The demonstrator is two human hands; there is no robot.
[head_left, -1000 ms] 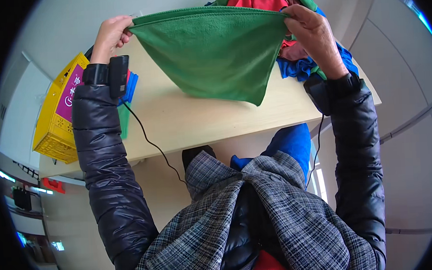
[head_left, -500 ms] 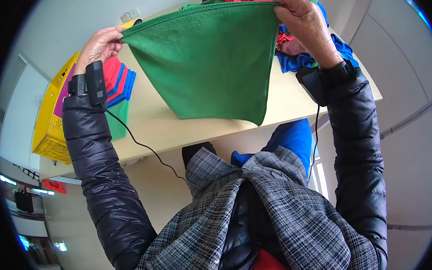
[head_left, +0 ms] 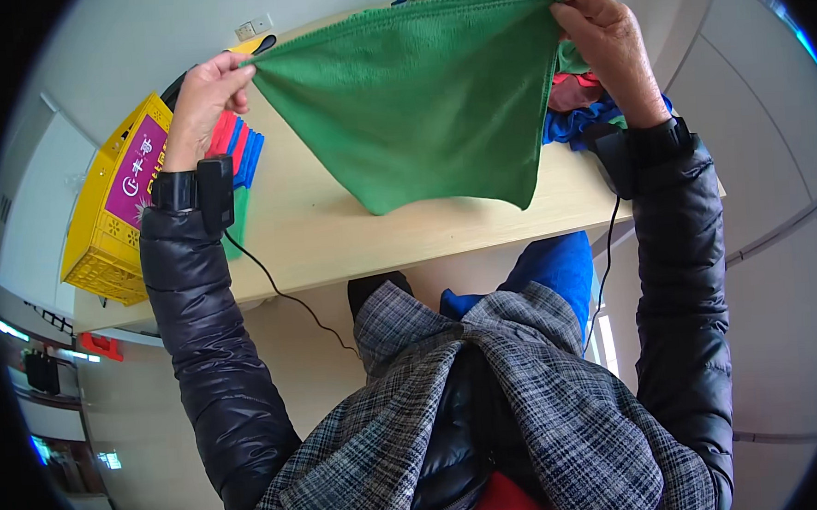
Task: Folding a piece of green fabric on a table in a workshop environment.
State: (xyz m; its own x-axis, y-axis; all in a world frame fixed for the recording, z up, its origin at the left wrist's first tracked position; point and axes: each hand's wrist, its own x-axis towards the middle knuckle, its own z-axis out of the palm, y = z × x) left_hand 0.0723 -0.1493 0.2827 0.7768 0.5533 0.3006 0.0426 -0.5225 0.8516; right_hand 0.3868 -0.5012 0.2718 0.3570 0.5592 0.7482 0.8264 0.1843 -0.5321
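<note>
A green cloth (head_left: 428,106) with a stitched hem is stretched between my two hands above the table. My left hand (head_left: 206,99) pinches its upper left corner between thumb and fingers. At the upper right corner, my right hand (head_left: 605,46) grips the hem the same way. The cloth's lower edge hangs loose over the light wooden tabletop (head_left: 316,246). Behind my left wrist, a neat stack of folded red, blue and green cloths (head_left: 248,153) is partly hidden. Beyond my right hand lies a loose heap of red, blue and green cloths (head_left: 571,94), partly covered by the held cloth.
A yellow plastic crate (head_left: 103,239) with a purple panel stands at the table's left end. At the back wall is a socket (head_left: 253,28). White cabinet panels (head_left: 781,143) rise to the right. A thin cable runs from each wrist device.
Both hands have shifted right with the green cloth, and the cloth's lower edge has swung up and right. My left hand now covers less of the crate's purple panel.
</note>
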